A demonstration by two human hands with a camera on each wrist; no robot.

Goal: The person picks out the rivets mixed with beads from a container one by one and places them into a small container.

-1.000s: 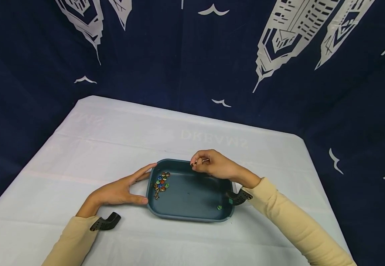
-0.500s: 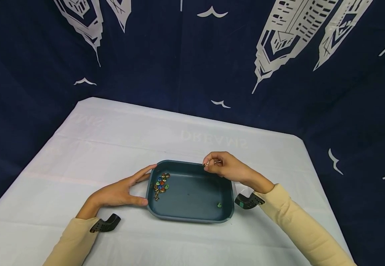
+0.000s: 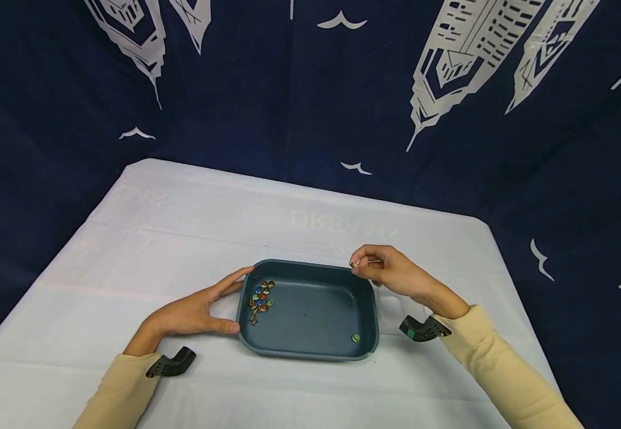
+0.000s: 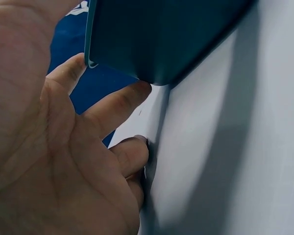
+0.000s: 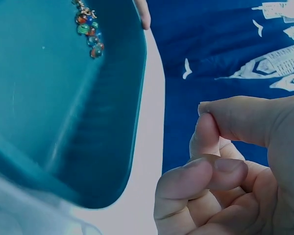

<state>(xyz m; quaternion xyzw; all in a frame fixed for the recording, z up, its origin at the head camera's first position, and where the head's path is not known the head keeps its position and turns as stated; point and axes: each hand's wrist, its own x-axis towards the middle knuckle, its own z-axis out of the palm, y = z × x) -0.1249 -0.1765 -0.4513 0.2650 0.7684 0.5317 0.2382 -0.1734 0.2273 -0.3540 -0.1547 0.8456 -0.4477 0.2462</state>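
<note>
A blue-green tray (image 3: 310, 351) lies on the table. At its left end sit several coloured glass marbles (image 3: 263, 294) beside small gold-coloured metal pieces (image 3: 254, 314). One green marble (image 3: 356, 338) lies alone near the right front corner. My left hand (image 3: 192, 310) spans the tray's left end, thumb and fingertips touching the rim, fingers extended. Above the back right corner, my right hand (image 3: 391, 274) pinches a small gold-coloured piece (image 3: 354, 265) between thumb and forefinger. Its kind is too small to tell, and the right wrist view hides it.
A clear plastic container (image 3: 391, 313) stands against the tray's right side; it shows too in the right wrist view (image 5: 34, 205). White cloth (image 3: 208, 238) covers the table. Behind hangs a dark blue curtain (image 3: 267, 107) with white prints.
My right hand has moved right along the tray's back rim with the small gold-coloured piece, now at the back right corner. My left hand has stayed on the tray's left end.
</note>
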